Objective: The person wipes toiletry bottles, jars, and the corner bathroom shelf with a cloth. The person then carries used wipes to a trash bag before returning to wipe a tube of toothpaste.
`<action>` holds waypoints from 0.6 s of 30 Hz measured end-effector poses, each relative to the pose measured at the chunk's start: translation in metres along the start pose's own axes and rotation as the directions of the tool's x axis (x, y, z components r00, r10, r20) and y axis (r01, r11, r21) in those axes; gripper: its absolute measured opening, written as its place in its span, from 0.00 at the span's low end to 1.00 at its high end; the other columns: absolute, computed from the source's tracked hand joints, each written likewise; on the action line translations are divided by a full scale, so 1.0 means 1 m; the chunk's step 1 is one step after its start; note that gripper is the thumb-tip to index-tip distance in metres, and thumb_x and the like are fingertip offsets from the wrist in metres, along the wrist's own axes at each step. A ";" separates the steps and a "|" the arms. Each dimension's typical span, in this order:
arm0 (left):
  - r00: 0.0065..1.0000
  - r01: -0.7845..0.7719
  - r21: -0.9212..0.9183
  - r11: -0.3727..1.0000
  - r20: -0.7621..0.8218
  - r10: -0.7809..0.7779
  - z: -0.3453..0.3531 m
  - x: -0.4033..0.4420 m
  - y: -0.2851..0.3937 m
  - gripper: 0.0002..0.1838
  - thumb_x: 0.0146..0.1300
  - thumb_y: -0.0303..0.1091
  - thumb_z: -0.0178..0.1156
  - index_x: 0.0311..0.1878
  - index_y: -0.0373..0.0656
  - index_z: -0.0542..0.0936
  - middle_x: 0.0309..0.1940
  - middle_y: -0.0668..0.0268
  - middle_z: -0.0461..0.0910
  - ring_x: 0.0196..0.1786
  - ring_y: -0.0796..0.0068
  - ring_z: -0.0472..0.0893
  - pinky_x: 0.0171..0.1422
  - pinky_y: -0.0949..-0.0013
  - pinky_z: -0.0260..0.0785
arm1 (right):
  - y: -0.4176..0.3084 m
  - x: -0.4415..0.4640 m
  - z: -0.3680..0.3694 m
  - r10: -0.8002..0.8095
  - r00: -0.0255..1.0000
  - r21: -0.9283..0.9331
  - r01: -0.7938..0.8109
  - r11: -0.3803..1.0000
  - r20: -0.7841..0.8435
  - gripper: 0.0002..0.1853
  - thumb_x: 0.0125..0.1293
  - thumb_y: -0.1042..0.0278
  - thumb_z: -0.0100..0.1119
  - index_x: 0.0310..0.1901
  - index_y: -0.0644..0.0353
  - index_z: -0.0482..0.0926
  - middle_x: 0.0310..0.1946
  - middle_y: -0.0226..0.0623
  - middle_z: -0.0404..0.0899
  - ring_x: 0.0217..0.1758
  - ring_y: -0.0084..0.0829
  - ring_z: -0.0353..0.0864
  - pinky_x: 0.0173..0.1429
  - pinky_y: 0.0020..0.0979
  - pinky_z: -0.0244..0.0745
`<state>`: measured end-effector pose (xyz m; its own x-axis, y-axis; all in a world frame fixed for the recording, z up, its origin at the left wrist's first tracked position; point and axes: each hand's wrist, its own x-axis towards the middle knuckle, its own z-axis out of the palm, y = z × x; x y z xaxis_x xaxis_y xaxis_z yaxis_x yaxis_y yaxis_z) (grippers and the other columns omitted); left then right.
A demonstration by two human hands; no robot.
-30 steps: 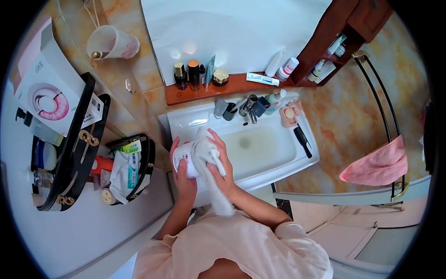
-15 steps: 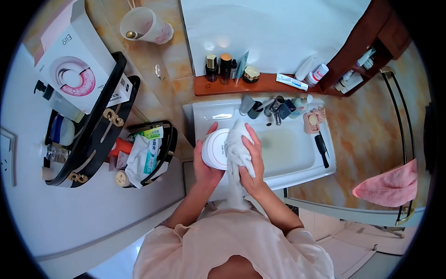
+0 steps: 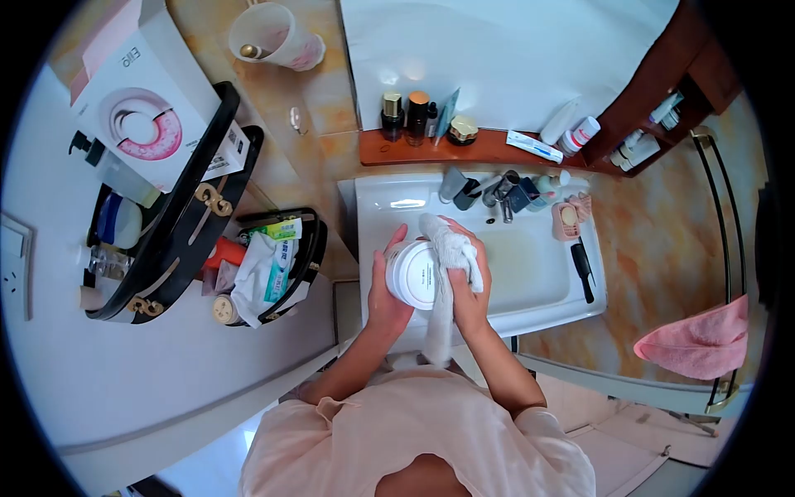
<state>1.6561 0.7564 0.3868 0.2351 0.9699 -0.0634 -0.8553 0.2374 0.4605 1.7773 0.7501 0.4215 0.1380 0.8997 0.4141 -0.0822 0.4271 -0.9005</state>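
In front of the sink, my left hand is wrapped round the side of a white jar. The jar is tilted, with small dark print on its flat round face. My right hand grips a bunched white cloth, which lies against the jar's right side. One end of the cloth hangs down toward my shirt. The cloth covers part of the jar's edge, and my right fingertips are partly hidden by it.
A faucet stands at the sink's back, with cups beside it. A soap dish and a black-handled brush or comb lie on the right rim. Bottles line the wooden shelf. Black wall racks are at left, a pink towel at right.
The jar has turned slightly, so its printed face shows more fully. The cloth has shifted to the jar's right edge, and its hanging end is more spread out. The view has shifted slightly.
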 end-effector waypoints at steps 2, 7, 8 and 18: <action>0.992 -0.094 0.146 0.985 -0.066 0.104 -0.007 0.002 -0.005 0.33 0.74 0.56 0.34 0.71 0.40 0.56 0.63 0.58 0.67 0.63 0.64 0.69 0.69 0.63 0.58 | -0.002 0.002 0.004 -0.069 0.996 -0.089 0.073 0.993 0.051 0.22 0.61 0.69 0.55 0.56 0.67 0.70 0.59 0.48 0.70 0.64 0.35 0.67 0.68 0.33 0.59; 0.886 -0.458 0.632 0.625 0.271 0.376 -0.017 -0.003 0.003 0.32 0.71 0.52 0.45 0.68 0.37 0.63 0.66 0.57 0.62 0.65 0.62 0.67 0.71 0.63 0.55 | 0.025 0.003 0.000 0.228 0.971 0.014 -0.227 0.974 -0.066 0.20 0.62 0.73 0.58 0.56 0.66 0.71 0.52 0.42 0.75 0.56 0.29 0.73 0.61 0.29 0.65; 0.878 -0.454 0.825 0.335 0.350 0.328 -0.032 0.001 0.010 0.35 0.57 0.38 0.63 0.66 0.37 0.64 0.63 0.53 0.64 0.66 0.58 0.66 0.69 0.63 0.58 | 0.037 0.003 -0.006 0.352 0.929 0.112 -0.341 0.933 -0.110 0.20 0.62 0.72 0.58 0.56 0.66 0.72 0.51 0.40 0.76 0.53 0.28 0.74 0.59 0.28 0.67; 0.941 -0.336 0.935 -0.117 0.326 -0.093 -0.069 -0.010 0.027 0.48 0.34 0.39 0.75 0.63 0.43 0.66 0.57 0.56 0.72 0.59 0.56 0.73 0.62 0.60 0.67 | 0.106 -0.046 -0.035 0.873 0.417 0.506 -0.711 0.487 -0.255 0.25 0.66 0.53 0.59 0.57 0.63 0.73 0.48 0.38 0.78 0.48 0.30 0.79 0.50 0.31 0.76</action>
<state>1.5987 0.7564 0.3384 0.4516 0.8726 0.1860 0.4528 -0.4037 0.7950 1.7968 0.7506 0.3017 0.2372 0.7245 -0.6472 -0.6381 -0.3862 -0.6661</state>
